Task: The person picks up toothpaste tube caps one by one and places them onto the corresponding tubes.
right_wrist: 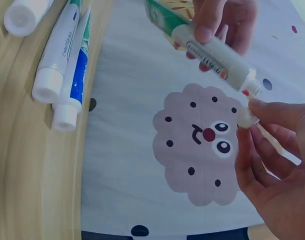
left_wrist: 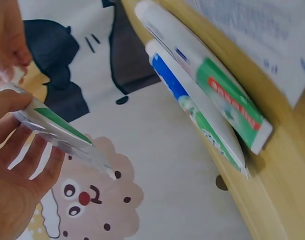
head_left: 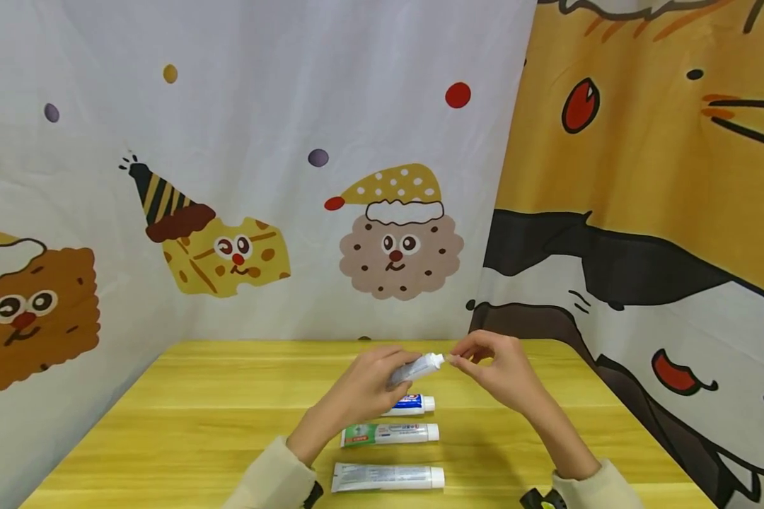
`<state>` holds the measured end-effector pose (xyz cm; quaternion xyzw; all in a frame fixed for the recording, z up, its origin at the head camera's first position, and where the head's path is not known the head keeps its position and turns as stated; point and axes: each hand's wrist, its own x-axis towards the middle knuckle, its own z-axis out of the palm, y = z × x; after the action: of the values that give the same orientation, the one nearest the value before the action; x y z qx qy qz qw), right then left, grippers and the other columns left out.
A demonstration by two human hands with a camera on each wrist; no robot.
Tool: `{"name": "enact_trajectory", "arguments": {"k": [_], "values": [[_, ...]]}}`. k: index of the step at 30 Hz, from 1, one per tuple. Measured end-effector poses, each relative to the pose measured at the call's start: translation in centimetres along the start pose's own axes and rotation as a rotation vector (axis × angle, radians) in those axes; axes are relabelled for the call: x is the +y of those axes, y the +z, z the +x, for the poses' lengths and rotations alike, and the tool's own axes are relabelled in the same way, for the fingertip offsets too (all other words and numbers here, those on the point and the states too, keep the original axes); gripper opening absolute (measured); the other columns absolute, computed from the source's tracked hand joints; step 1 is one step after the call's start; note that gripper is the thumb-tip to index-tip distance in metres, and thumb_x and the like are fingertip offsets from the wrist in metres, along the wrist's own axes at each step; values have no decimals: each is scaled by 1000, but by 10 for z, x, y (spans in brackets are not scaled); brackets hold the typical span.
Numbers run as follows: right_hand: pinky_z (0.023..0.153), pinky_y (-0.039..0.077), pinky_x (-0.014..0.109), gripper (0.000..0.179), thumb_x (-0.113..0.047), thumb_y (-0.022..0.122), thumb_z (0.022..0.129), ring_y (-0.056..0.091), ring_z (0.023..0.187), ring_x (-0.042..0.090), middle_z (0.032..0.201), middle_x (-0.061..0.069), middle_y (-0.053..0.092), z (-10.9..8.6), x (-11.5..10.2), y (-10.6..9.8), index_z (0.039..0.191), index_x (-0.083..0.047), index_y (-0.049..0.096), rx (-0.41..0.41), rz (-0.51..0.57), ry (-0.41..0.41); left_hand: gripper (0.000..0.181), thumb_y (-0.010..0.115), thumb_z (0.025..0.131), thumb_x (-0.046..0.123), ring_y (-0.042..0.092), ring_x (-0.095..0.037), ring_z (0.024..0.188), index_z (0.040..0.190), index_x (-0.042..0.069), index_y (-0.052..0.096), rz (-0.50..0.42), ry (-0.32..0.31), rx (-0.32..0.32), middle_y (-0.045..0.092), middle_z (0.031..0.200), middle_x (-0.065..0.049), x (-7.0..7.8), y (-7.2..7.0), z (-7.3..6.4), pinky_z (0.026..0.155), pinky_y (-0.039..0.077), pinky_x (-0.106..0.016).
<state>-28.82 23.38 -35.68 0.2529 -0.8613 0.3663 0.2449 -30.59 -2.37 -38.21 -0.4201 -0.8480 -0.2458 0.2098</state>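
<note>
My left hand [head_left: 368, 380] grips a white and green toothpaste tube [right_wrist: 212, 55] above the table, its nozzle tilted toward my other hand. In the right wrist view the bare threaded nozzle [right_wrist: 253, 85] shows. My right hand [head_left: 501, 369] pinches a small white cap [right_wrist: 246, 119] between thumb and fingertips, just off the nozzle. Beneath my hands lie three capped toothpaste tubes in a column: a blue and white tube [head_left: 410, 405] farthest, a green and white tube [head_left: 397, 433] in the middle, and a whitish tube [head_left: 388, 478] nearest me. My left hand partly hides the farthest tube.
The yellow wood-grain table [head_left: 229, 424] reaches back to a white curtain [head_left: 280, 85] printed with cartoon food. On the right hangs an orange and black patterned cloth [head_left: 643, 170], close along the table's side edge.
</note>
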Motion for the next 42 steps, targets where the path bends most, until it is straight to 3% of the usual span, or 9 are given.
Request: {"name": "enact_trajectory", "arguments": {"k": [5, 8, 12, 22, 24, 30, 42], "values": [[73, 61, 24, 12, -7, 77, 91, 71, 81, 6, 94, 4, 76, -8, 2, -3, 102, -13, 75, -25, 159, 19, 38, 76, 93, 14, 66, -10, 94, 130, 10, 70, -61, 6, 53, 73, 117, -1, 9, -4, -12, 78, 57, -21], [77, 62, 26, 18, -1, 71, 95, 74, 88, 8, 103, 12, 75, -10, 4, -3, 111, -6, 76, -40, 253, -18, 39, 77, 92, 13, 64, -9, 92, 130, 10, 70, -76, 1, 61, 73, 115, 0, 10, -4, -17, 76, 55, -19], [75, 61, 25, 18, 3, 67, 95, 75, 86, 10, 103, 12, 73, -11, 3, 0, 109, -4, 77, -25, 317, -66, 40, 78, 92, 13, 65, -9, 95, 130, 11, 70, -85, -12, 60, 73, 117, 1, 11, -4, -21, 78, 56, -20], [62, 53, 22, 20, 5, 69, 93, 62, 73, 7, 103, 5, 73, -15, -5, 6, 104, -9, 77, -28, 364, -120, 39, 77, 92, 14, 65, -8, 95, 130, 12, 70, -132, -45, 34, 73, 120, 1, 16, -6, -23, 77, 54, -18], [64, 54, 21, 21, 7, 69, 92, 63, 78, 7, 104, 7, 72, -15, -5, 7, 104, -9, 76, -38, 383, -144, 39, 77, 92, 14, 66, -8, 98, 130, 12, 70, -122, -42, 31, 72, 121, 1, 17, -8, -23, 79, 55, -19], [87, 59, 22, 23, 14, 68, 89, 67, 104, 11, 106, 12, 71, -15, -9, 7, 102, -4, 74, -58, 422, -234, 39, 76, 93, 16, 66, -9, 100, 131, 13, 70, -78, -22, 27, 72, 122, 2, 20, -11, -22, 80, 56, -20], [81, 59, 23, 22, 9, 73, 88, 69, 91, 15, 99, 6, 74, -16, -15, 5, 98, -10, 75, -34, 318, -286, 43, 78, 89, 14, 66, -9, 100, 131, 16, 71, 65, 32, 49, 72, 119, 6, 25, -17, -24, 79, 56, -22]]}}
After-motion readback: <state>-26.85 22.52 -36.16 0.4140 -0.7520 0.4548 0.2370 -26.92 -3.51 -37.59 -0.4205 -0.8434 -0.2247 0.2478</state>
